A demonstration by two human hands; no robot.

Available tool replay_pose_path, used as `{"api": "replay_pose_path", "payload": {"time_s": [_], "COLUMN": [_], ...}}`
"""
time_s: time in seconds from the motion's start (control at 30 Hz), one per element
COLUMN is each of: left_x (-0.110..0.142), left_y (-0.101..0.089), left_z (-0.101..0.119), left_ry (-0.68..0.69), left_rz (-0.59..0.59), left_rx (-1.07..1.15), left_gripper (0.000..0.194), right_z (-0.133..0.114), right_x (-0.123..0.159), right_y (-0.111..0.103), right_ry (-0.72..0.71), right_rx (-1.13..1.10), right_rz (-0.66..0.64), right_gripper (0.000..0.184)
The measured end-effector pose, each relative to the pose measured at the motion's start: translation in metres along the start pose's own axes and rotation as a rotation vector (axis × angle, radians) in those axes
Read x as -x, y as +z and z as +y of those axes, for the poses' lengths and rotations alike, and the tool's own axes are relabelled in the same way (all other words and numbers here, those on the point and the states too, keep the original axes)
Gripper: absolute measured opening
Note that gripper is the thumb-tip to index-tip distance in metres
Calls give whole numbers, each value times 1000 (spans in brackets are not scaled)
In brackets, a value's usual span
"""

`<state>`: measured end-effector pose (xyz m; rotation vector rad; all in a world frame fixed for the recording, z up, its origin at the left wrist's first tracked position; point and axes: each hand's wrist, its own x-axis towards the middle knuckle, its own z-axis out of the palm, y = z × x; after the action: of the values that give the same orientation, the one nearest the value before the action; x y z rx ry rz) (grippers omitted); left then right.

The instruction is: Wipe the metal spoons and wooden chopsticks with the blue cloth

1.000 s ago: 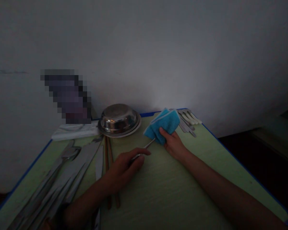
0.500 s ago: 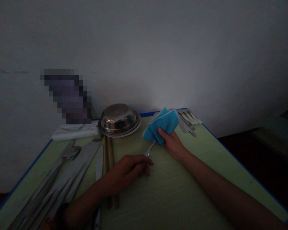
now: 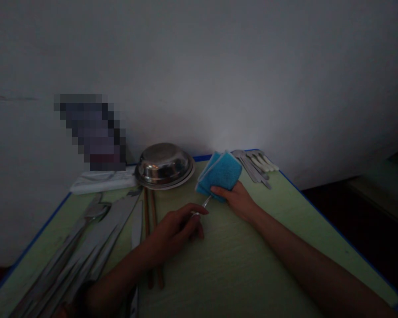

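My left hand [image 3: 181, 227] is closed, pinching one end of a thin shiny metal utensil [image 3: 206, 202] above the middle of the table. The utensil's other end goes into a folded blue cloth [image 3: 220, 174], which hides its kind. My right hand [image 3: 240, 201] is closed around the cloth, with the thumb lying along its near side. Both hands are close together, a short gap of bare metal showing between them.
An upturned metal bowl [image 3: 165, 163] rests on plates at the back. Several utensils with white handles [image 3: 265, 162] lie far right, beside metal cutlery [image 3: 252, 170]. At left are knives [image 3: 96, 243], a ladle [image 3: 97, 211] and wooden sticks [image 3: 154, 221]. A blurred-out upright object [image 3: 94, 132] leans on the wall.
My right hand and the blue cloth have shifted slightly left, along the utensil toward my left hand. The cloth has turned a little. My left hand has moved slightly, still gripping.
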<state>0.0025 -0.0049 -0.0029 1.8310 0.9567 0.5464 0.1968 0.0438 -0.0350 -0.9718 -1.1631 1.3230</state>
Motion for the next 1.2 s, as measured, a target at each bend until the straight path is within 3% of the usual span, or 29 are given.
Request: {"api": "replay_pose_path", "payload": {"time_s": [0.13,0.3,0.5,0.83,1.07,1.2], "left_x": [0,0,1,2,2,3], "left_y": [1,0,1,2,1,0], "left_z": [2,3,0,0,0,2], "left_ry": [-9,-1,-4,-34,-24,-16], "left_rz": [49,118,90,19,21,14], "left_rx": [-18,-90,25,-5,1,48], "left_gripper": [19,14,26,32,35,37], "right_z": [2,4,7,4,-6,-9], "right_x": [0,-1,-1,1,-3,-3], "right_y": [3,4,2,4,7,9], "right_ry": [40,54,72,96,205,216], "right_rx": [-174,-174,-201,-148,-371,-390], "right_rz": [-50,10,31,-9,92,102], "right_gripper": [26,28,30,32,34,32]}}
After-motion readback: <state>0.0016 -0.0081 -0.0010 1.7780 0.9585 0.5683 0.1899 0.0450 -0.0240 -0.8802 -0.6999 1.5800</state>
